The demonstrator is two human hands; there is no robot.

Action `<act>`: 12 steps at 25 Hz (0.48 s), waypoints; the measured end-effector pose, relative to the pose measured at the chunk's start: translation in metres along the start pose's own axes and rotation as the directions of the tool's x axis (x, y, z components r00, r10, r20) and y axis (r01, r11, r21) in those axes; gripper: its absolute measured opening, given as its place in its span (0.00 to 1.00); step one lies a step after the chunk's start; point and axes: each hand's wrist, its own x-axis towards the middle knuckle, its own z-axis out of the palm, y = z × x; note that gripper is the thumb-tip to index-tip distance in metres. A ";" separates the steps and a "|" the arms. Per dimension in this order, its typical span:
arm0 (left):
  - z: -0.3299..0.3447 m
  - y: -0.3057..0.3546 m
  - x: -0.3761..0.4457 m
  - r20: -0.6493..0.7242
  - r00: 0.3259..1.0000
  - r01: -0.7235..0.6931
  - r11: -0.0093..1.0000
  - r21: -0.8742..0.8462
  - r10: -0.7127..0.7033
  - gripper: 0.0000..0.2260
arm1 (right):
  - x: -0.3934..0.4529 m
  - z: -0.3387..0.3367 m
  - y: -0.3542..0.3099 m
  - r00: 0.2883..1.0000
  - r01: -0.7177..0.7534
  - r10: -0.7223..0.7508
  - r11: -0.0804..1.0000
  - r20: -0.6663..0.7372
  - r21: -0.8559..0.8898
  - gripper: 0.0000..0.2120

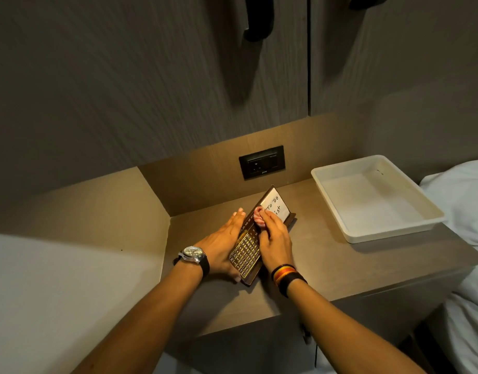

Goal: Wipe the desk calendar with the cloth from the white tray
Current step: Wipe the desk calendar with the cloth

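Note:
The brown desk calendar [246, 252] stands on the bedside table [327, 265], with a gold date grid at its near end and a white "To Do List" note at its far end. My left hand [221, 241] lies flat against the calendar's left side, fingers extended, steadying it. My right hand [274, 236] presses a bunched pink-and-white cloth [259, 217] onto the calendar's face near the middle. The white tray [337, 211] sits to the right on the table, with nothing in it.
A black wall socket [262, 161] sits in the back panel just behind the calendar. Cabinet doors with dark handles [256, 20] hang above. A white pillow and bedding [464, 201] border the table on the right. A low wall panel closes the left side.

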 end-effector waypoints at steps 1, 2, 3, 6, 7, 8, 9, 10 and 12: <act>0.002 0.001 0.001 -0.002 1.000 0.000 1.000 -0.021 0.000 0.73 | 0.001 0.000 -0.004 0.998 -0.062 0.062 0.998 -0.022 0.021 0.24; 0.004 0.002 0.001 -0.007 1.000 -0.003 0.999 -0.042 0.003 0.73 | -0.006 0.003 -0.007 0.998 -0.056 0.056 0.998 -0.006 0.025 0.24; 0.005 0.002 0.002 -0.012 1.000 -0.007 0.998 -0.058 0.006 0.73 | -0.018 0.007 -0.006 0.999 -0.009 0.008 1.000 0.037 0.018 0.25; 0.006 0.002 0.002 -0.029 0.999 -0.019 0.998 -0.067 0.017 0.72 | -0.046 0.001 0.012 0.975 0.148 -0.136 0.987 0.173 -0.060 0.24; 0.005 0.003 0.002 -0.032 0.999 -0.019 0.998 -0.067 0.017 0.72 | -0.035 -0.003 0.017 0.978 0.141 -0.126 0.986 0.167 -0.085 0.24; 0.005 0.005 0.002 -0.025 1.000 -0.015 0.998 -0.067 0.013 0.72 | -0.022 -0.006 0.018 0.989 0.083 -0.069 0.991 0.131 -0.104 0.24; 0.005 0.007 0.002 -0.021 1.000 -0.007 0.998 -0.069 0.006 0.71 | -0.012 -0.009 0.015 0.996 -0.005 0.015 0.993 0.084 -0.119 0.23; 0.006 0.009 0.002 -0.023 1.000 0.004 0.998 -0.069 -0.006 0.71 | -0.008 -0.008 0.009 0.995 -0.079 0.086 0.986 0.043 -0.146 0.23; 0.005 0.011 0.003 -0.027 0.999 0.026 0.997 -0.068 -0.028 0.71 | -0.022 0.002 -0.004 0.988 -0.150 0.156 0.968 0.012 -0.199 0.25</act>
